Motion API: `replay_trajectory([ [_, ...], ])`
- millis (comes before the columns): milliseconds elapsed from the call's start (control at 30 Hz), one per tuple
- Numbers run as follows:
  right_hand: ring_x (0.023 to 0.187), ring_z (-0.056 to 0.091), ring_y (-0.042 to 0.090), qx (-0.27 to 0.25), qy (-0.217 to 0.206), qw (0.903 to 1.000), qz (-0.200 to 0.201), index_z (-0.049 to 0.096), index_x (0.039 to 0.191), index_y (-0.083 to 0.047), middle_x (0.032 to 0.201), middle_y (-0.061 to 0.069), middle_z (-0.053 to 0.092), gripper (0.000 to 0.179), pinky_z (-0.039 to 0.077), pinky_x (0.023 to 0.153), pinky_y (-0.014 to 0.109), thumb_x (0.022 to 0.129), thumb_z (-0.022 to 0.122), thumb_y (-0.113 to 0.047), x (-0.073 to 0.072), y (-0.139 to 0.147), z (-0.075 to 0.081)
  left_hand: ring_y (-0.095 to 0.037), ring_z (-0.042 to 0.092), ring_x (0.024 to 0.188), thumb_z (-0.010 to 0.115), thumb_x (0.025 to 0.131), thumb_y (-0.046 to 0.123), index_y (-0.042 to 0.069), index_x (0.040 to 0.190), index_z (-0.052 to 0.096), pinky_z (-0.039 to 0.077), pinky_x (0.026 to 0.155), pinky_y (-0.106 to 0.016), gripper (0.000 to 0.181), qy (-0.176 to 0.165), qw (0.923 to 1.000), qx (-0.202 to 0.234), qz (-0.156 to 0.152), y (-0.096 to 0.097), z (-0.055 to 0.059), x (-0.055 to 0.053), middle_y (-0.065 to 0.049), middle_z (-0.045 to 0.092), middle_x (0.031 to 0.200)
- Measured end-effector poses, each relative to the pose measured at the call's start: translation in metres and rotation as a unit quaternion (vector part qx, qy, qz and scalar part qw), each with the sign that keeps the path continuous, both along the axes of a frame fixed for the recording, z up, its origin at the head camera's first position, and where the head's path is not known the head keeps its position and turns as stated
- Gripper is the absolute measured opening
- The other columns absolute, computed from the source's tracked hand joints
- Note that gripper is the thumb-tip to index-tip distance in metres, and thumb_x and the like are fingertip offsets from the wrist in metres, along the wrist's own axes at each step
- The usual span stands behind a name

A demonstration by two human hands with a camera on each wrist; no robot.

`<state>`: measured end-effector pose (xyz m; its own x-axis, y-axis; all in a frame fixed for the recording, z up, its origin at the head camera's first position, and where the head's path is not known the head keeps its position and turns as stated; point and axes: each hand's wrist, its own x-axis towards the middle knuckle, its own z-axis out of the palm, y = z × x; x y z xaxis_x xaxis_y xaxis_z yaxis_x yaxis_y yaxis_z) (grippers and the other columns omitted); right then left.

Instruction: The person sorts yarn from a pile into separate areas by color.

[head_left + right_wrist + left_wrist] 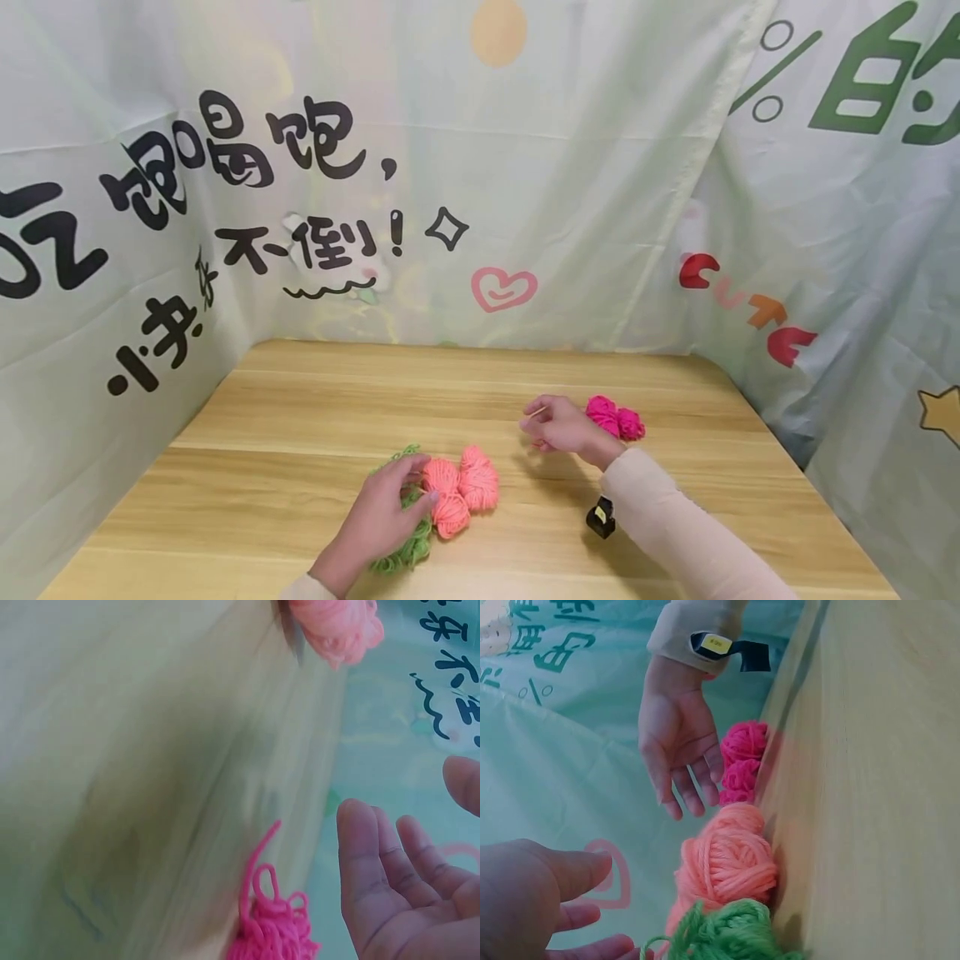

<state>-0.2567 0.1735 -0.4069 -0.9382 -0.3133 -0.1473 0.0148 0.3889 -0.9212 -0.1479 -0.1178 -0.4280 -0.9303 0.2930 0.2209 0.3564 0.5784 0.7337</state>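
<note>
In the head view, my left hand [386, 507] hovers by the green yarn [411, 550] and partly covers it. Directly to its right, a cluster of coral yarn bundles [478, 479] lies on the table. The left wrist view shows that hand's fingers [581, 874] spread beside the green yarn [727, 934], gripping nothing. My right hand [562, 427] is farther back, its palm empty and its fingers [360, 855] loosely extended in the right wrist view. Just right of it sit magenta yarn bundles [602, 415], partly behind the forearm; a loose strand sticks out from the magenta yarn [274, 937].
All the yarn lies on a light wooden table [300, 400]. Printed fabric curtains [600, 208] with lettering and a heart enclose its back and sides. A small black device [601, 517] with a yellow label is at the right wrist.
</note>
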Motion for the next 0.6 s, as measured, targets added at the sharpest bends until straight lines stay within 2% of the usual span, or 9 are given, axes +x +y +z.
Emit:
replay_trajectory([
  [200,0.074,0.06,0.025,-0.006,-0.011,0.9999,-0.007,0.053,0.12,0.008,0.094,0.016,0.06,0.034,0.056,0.067,0.04,0.093,0.064,-0.01,0.005,-0.01,-0.008,-0.029,0.064,0.098,0.07,0.091,0.016,-0.006,0.128,0.053,0.056,0.078,-0.033,0.046,-0.015,0.9999,0.001,0.004,0.003,0.004,-0.005,-0.015,0.062,0.11],
  [300,0.076,0.062,0.026,-0.008,-0.018,0.9998,-0.004,0.053,0.118,0.008,0.095,0.017,0.061,0.033,0.056,0.065,0.039,0.093,0.065,-0.01,0.009,-0.015,-0.012,-0.028,0.063,0.097,0.07,0.09,0.017,-0.005,0.129,0.052,0.056,0.077,-0.033,0.048,-0.038,0.9992,-0.006,0.015,0.007,0.005,-0.007,-0.015,0.06,0.113],
  [467,0.078,0.062,0.026,-0.012,-0.025,0.9996,0.009,0.053,0.117,0.007,0.095,0.016,0.061,0.034,0.057,0.064,0.038,0.092,0.066,-0.012,0.012,-0.023,-0.021,-0.026,0.061,0.098,0.07,0.09,0.02,-0.005,0.131,0.051,0.055,0.078,-0.04,0.052,-0.066,0.9962,-0.043,0.037,0.014,0.006,-0.01,-0.017,0.062,0.116],
  [600,0.077,0.062,0.024,-0.011,-0.029,0.9994,0.015,0.053,0.117,0.006,0.095,0.014,0.061,0.033,0.057,0.064,0.037,0.093,0.066,-0.013,0.013,-0.028,-0.026,-0.032,0.061,0.102,0.072,0.089,0.022,-0.006,0.13,0.052,0.053,0.083,-0.047,0.054,-0.064,0.9938,-0.073,0.055,0.02,0.008,-0.011,-0.019,0.063,0.116],
])
